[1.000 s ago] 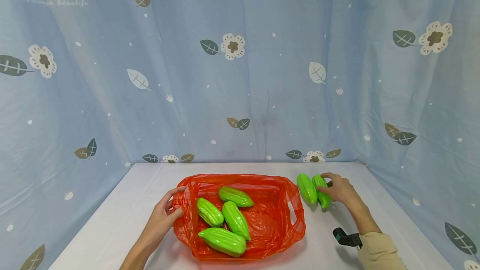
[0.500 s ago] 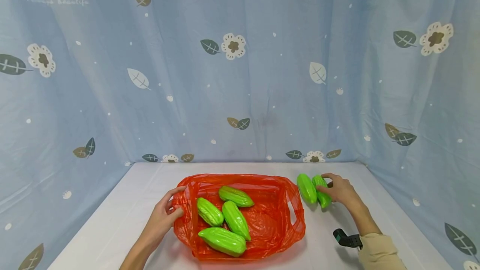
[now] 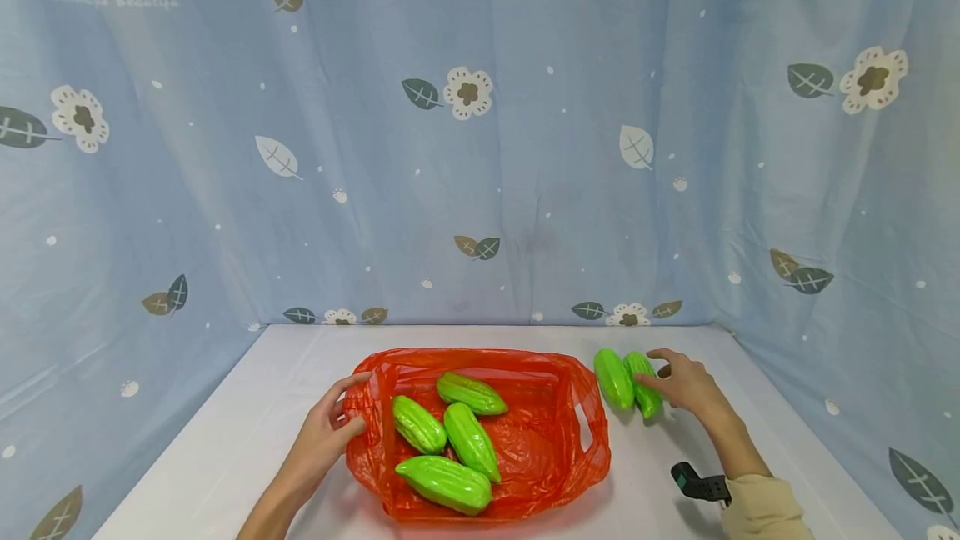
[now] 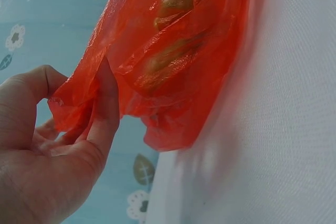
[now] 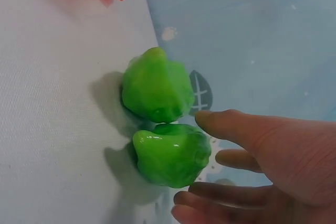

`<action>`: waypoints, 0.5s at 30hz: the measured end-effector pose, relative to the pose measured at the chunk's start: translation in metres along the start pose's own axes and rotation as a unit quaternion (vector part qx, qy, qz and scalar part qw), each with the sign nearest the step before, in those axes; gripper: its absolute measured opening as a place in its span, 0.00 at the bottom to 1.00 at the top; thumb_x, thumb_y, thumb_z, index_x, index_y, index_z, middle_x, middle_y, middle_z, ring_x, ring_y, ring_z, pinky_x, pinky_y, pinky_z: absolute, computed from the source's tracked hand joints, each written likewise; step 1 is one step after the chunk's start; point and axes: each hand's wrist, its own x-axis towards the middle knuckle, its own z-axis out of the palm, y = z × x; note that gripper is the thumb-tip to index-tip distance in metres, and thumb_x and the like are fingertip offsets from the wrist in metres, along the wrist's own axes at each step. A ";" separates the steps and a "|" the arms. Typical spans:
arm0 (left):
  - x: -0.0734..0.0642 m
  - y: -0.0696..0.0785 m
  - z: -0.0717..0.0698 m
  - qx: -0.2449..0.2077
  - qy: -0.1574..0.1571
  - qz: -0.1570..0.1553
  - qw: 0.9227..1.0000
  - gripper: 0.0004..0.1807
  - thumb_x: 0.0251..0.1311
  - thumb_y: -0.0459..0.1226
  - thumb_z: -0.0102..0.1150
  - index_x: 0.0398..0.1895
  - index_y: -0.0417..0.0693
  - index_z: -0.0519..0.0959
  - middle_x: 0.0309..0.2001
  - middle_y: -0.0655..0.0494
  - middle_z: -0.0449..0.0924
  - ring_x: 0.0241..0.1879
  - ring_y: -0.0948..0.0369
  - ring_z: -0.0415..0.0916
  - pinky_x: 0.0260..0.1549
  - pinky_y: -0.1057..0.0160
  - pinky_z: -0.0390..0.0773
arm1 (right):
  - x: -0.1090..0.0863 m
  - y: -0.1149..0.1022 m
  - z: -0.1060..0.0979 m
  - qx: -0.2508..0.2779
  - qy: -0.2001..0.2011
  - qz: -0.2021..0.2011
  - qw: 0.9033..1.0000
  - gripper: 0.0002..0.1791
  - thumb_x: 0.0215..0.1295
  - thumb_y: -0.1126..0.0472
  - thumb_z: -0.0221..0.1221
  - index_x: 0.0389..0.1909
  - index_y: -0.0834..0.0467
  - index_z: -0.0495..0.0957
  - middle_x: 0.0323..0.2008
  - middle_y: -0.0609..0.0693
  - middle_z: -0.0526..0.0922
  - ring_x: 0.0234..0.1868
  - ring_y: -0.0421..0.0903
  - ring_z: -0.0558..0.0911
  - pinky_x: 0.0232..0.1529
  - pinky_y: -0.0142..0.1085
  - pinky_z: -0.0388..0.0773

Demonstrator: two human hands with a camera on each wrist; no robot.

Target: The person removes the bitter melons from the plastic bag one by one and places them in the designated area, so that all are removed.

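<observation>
- Left grip point(image 3: 327, 427), in the head view, pinches the left edge of a red plastic bag point(image 3: 536, 452) lying spread on the white worktop point(image 3: 240, 432).
- Same view: four green gourds point(image 3: 471, 442) lie inside the bag, mostly toward its left half; two more rest outside, past its right end, the farther gourd point(image 3: 613, 379) just beside the nearer gourd point(image 3: 643, 390).
- Again from the head: Right grip point(image 3: 686, 382) is spread at the nearer gourd, thumb overlapping it; a beige sleeve point(image 3: 765, 508) and a black device point(image 3: 701, 486) sit on that arm, and a blue printed curtain point(image 3: 525, 190) stands behind.
- Left wrist view: thumb and fingers hold thin red film, with gourds showing dimly through it.
- Right wrist view: thumb and fingers are wide apart beside the nearer gourd, not clasped round it; whether they touch it, I cannot tell.
</observation>
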 end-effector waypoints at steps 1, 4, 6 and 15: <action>0.000 0.000 0.000 0.000 0.000 -0.001 1.000 0.33 0.58 0.26 0.51 0.68 0.56 0.65 0.61 0.38 0.72 0.45 0.57 0.79 0.39 0.61 0.85 | 0.000 0.000 -0.001 -0.002 0.002 -0.002 1.000 0.38 0.62 0.46 0.62 0.64 0.68 0.66 0.50 0.75 0.78 0.29 0.49 0.84 0.31 0.43 0.83; 0.000 0.000 -0.001 -0.002 -0.001 -0.001 1.000 0.33 0.58 0.26 0.51 0.68 0.56 0.65 0.61 0.38 0.72 0.44 0.57 0.80 0.39 0.61 0.85 | -0.002 -0.001 -0.003 -0.005 0.006 -0.007 1.000 0.38 0.62 0.45 0.62 0.64 0.68 0.67 0.50 0.75 0.77 0.29 0.49 0.84 0.31 0.45 0.83; -0.001 0.000 -0.001 -0.003 -0.002 -0.002 1.000 0.33 0.58 0.26 0.51 0.68 0.56 0.65 0.61 0.38 0.72 0.44 0.57 0.80 0.39 0.61 0.85 | -0.003 -0.002 -0.004 -0.007 0.009 -0.006 1.000 0.38 0.62 0.45 0.63 0.64 0.67 0.67 0.51 0.75 0.77 0.30 0.49 0.84 0.32 0.45 0.83; 0.000 0.000 -0.001 -0.005 -0.001 -0.003 1.000 0.33 0.59 0.26 0.51 0.69 0.56 0.65 0.62 0.39 0.71 0.45 0.56 0.79 0.39 0.60 0.85 | -0.007 -0.007 -0.010 -0.035 0.033 -0.016 0.999 0.36 0.62 0.45 0.62 0.62 0.66 0.70 0.51 0.73 0.79 0.46 0.69 0.80 0.38 0.56 0.81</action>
